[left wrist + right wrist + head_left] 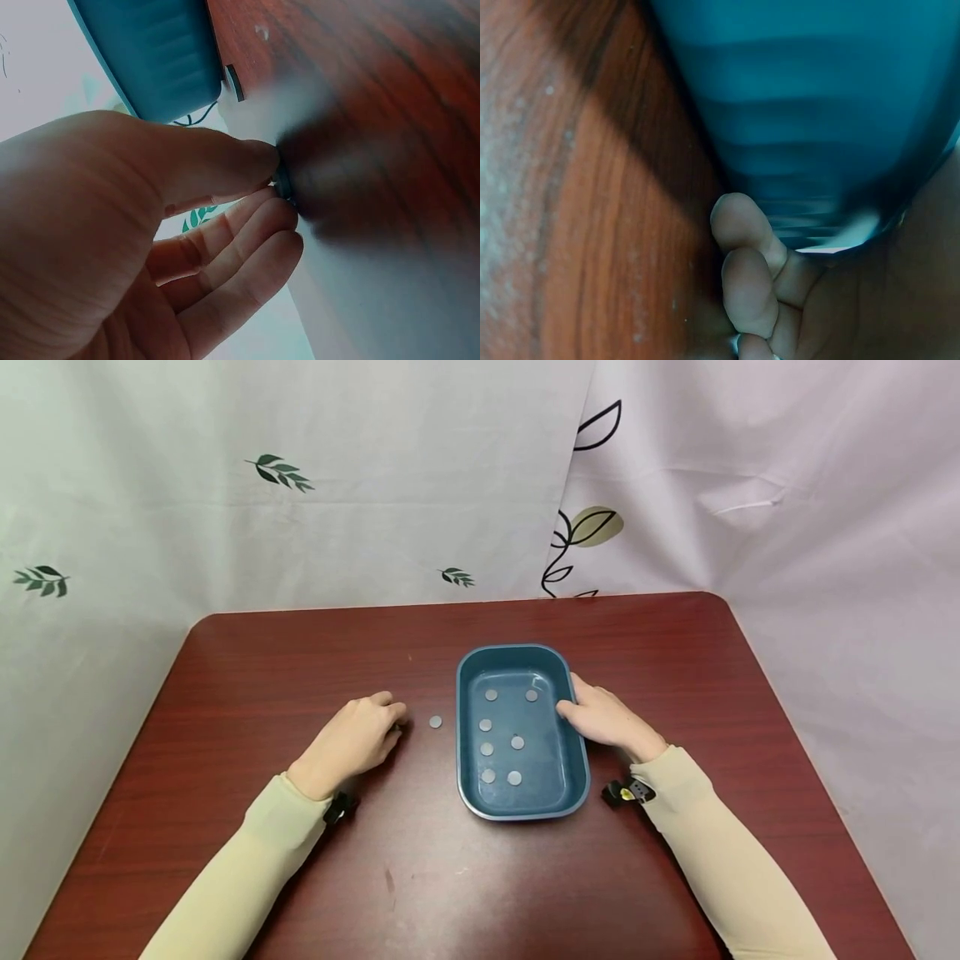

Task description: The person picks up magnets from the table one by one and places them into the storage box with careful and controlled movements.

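A blue rectangular tray (551,777) stands on the table, with several small round grey discs (517,742) spread flat over its bottom. My right hand (611,720) grips the tray's right rim, thumb over the edge on the inside and fingers along the outer wall. Left of the tray, my left hand (351,743) is down at the tabletop. In the left wrist view its thumb and fingertips pinch a small disc (283,180) at the table surface. Another loose disc (436,722) lies between that hand and the tray.
The dark red wooden table (300,652) has rounded far corners. Behind it hangs a pale curtain (420,460) with leaf prints. A black wrist strap piece (628,792) sits under the right sleeve, and another black piece (341,807) is at the left wrist.
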Demonstrator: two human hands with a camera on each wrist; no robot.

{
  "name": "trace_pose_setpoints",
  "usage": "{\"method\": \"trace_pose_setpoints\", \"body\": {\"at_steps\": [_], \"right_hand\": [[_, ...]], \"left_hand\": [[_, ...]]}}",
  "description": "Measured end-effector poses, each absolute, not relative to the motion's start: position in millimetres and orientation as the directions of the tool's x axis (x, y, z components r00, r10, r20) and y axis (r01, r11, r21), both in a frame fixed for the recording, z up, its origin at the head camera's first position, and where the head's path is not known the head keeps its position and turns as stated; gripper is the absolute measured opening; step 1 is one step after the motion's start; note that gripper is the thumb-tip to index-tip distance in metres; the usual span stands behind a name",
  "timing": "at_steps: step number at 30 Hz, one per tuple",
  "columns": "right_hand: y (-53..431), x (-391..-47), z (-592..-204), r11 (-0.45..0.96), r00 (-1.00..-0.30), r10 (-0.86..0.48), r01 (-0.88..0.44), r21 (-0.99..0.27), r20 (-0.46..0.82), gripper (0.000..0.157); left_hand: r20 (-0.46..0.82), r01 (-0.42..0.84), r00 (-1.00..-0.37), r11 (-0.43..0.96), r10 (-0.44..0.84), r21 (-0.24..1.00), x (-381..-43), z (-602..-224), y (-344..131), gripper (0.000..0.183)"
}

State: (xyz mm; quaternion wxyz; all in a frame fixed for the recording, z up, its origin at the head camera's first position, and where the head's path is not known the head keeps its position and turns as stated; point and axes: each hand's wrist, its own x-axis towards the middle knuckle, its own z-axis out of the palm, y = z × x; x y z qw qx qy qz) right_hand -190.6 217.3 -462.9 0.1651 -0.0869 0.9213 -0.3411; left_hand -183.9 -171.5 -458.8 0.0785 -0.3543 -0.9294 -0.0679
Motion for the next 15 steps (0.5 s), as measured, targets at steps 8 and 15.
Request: {"method": "trace_pose_setpoints", "body": {"at_steps": [8, 15], "right_hand": [[215.8, -190.8, -461.4, 0.750, -0.930, -0.271, -0.042, -0.661, -0.249, 0.063], [216.7, -190.1, -463.2, 0.746, -0.928, -0.275, -0.041, -0.664, -0.251, 0.064]], "left_hand": [[0.199, 0.664, -0.740, 0.745, 0.642, 0.065, -183.7, -457.8, -172.4, 0.010], [0.189, 0.660, -0.744, 0.749, 0.640, 0.061, -183.6, -458.6, -171.6, 0.008]]}}
